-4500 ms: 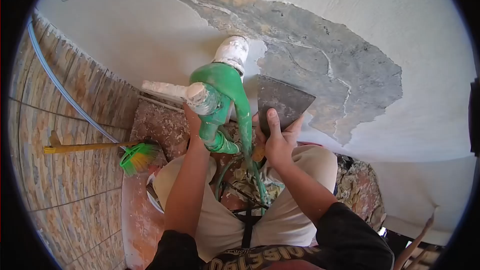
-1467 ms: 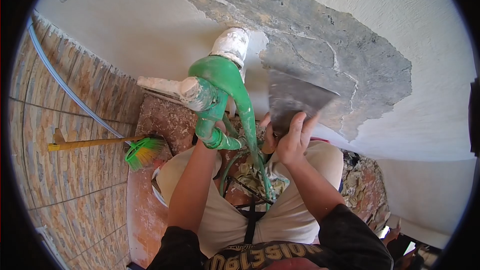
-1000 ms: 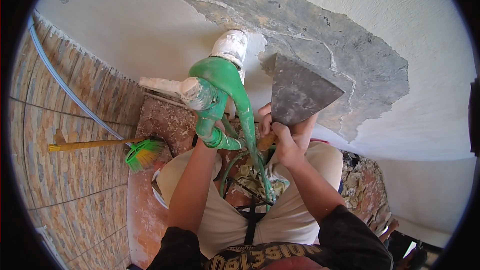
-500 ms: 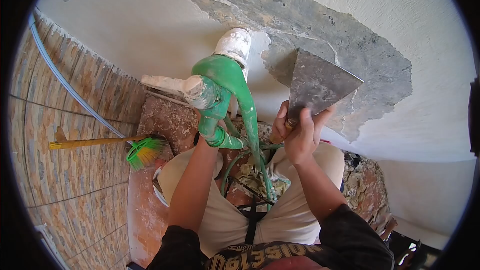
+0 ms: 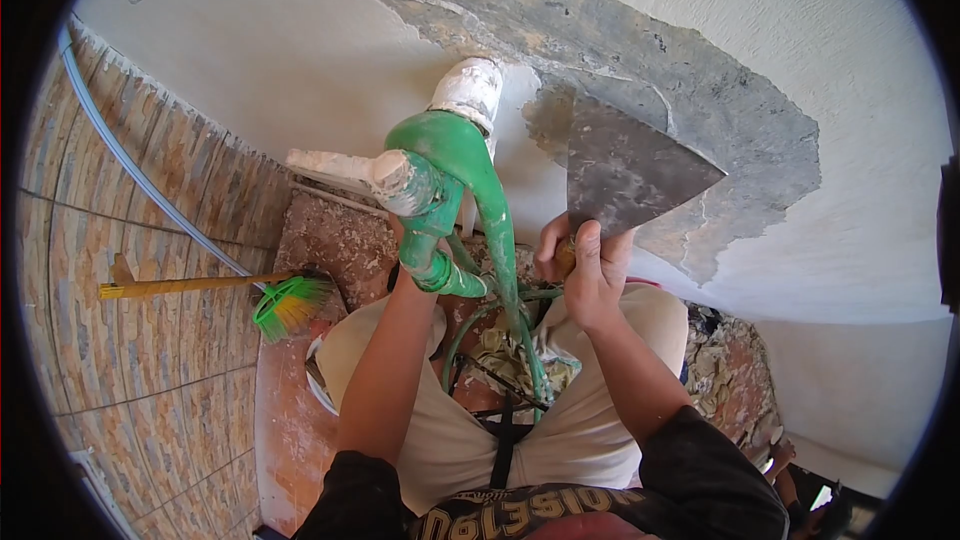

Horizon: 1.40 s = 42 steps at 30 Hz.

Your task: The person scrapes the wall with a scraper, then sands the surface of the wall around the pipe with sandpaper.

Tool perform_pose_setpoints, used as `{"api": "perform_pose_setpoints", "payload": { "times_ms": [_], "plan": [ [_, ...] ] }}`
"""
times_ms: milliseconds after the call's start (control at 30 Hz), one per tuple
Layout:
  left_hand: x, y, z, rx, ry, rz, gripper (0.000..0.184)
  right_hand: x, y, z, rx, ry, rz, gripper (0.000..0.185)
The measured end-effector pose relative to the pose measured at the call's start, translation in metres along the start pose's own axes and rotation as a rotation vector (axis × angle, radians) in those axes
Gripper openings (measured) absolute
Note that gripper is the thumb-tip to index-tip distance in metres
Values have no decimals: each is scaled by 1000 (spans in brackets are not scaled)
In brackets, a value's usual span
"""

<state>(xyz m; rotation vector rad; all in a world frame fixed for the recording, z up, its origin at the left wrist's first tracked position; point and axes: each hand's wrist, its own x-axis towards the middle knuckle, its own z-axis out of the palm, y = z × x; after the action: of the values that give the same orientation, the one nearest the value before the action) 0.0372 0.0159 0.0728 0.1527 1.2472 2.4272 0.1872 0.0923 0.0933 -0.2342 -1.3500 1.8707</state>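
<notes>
My right hand (image 5: 592, 275) is closed round the yellowish handle (image 5: 566, 257) of a wide grey scraper (image 5: 635, 165). Its thumb lies near the base of the blade, and curled fingers show left of the handle. The blade stands before a grey bare patch (image 5: 745, 125) in the white wall. My left forearm reaches up behind the green pipe fitting (image 5: 435, 220); only bits of my left hand (image 5: 396, 230) show there, its fingers hidden. A green hose (image 5: 492, 210) loops over the fitting, below a white pipe elbow (image 5: 467, 92).
A yellow-handled brush (image 5: 288, 308) with green bristles lies at left beside a tiled surface (image 5: 150, 240). A pale blue hose (image 5: 130, 180) runs down there. Peeled flakes (image 5: 735, 370) cover the floor at right. Part of another person (image 5: 782, 455) shows at lower right.
Over these frames my right hand and the scraper have moved right. Since the last earlier frame, the blade has shifted slightly left and turned. The left arm stays behind the fitting.
</notes>
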Motion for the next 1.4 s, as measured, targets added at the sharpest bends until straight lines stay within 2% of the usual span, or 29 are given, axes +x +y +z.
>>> {"api": "perform_pose_setpoints", "payload": {
  "times_ms": [67,200,267,300,333,367,433,500,533,600,667,733,800,833,867,900,933,967,1000,1033,1100,1133,1167,1200,1233,1267,1300,1333,1400],
  "plan": [
    [0,2,5,6,93,-9,17,-4,9,-10,31,-17,89,26],
    [16,-2,-11,27,27,-135,21,-6,-2,-3,251,31,212,31],
    [-3,13,11,81,235,15,22,-7,2,-5,371,36,284,32],
    [-11,21,25,102,323,97,23,-9,-2,-1,280,63,303,31],
    [-18,25,39,112,404,177,23,-9,-5,5,201,63,171,30],
    [-24,26,44,132,491,262,24,-7,-13,11,164,73,89,29],
    [-5,19,-3,415,381,794,26,-8,-35,23,132,69,-24,32],
    [-23,31,-5,1036,345,1316,26,-15,-30,32,151,133,-116,31],
    [-34,30,-13,1024,303,1304,26,-22,-28,30,75,142,-119,31],
    [-52,21,-32,518,-187,1134,30,-47,-33,38,142,260,-106,30],
    [-88,15,-20,578,-292,1039,28,-80,-37,29,169,177,-59,48],
    [-123,8,-12,639,-391,941,27,-114,-27,33,152,283,24,43],
    [-147,5,-11,784,-298,1019,30,-145,-15,30,151,383,106,40],
    [-160,7,-21,749,-357,710,35,-157,-12,27,117,290,121,40],
    [-171,7,-25,750,-367,707,35,-168,-9,24,78,192,137,40],
    [-181,7,-27,805,-511,335,38,-164,-24,22,-201,189,-47,48],
    [-188,6,-32,841,-635,-45,41,-167,-26,19,-197,193,-46,48],
    [-191,-2,-43,844,-639,-46,41,-171,-25,16,-427,159,-115,46],
    [-192,-15,-56,494,-554,-358,30,-172,-27,12,-659,123,-188,45],
    [-193,-20,-55,136,-452,-650,26,-174,-31,8,-657,126,-195,45],
    [-205,-22,-46,125,-409,-666,31,-183,-41,-1,-690,62,44,45],
    [-210,-22,-41,110,-362,-691,42,-187,-44,-4,-683,69,42,45],
    [-211,-22,-43,-52,-368,-848,39,-192,-48,-8,-737,81,103,46],
    [-216,-21,-36,-38,-368,-846,39,-196,-51,-12,-788,91,163,47],
    [-226,-20,-23,-1,-246,-922,36,-197,-61,-16,-837,4,299,47],
    [-233,-20,-15,33,-123,-993,34,-198,-73,-25,-824,9,293,47],
    [-238,-30,-24,-36,47,-974,27,-199,-86,-40,-760,-141,345,45],
    [-239,-37,-37,-24,46,-971,27,-201,-100,-57,-693,-290,395,44],
    [-241,-45,-55,-207,-366,-1032,26,-199,-128,-107,-359,-251,469,39]
  ]
}}
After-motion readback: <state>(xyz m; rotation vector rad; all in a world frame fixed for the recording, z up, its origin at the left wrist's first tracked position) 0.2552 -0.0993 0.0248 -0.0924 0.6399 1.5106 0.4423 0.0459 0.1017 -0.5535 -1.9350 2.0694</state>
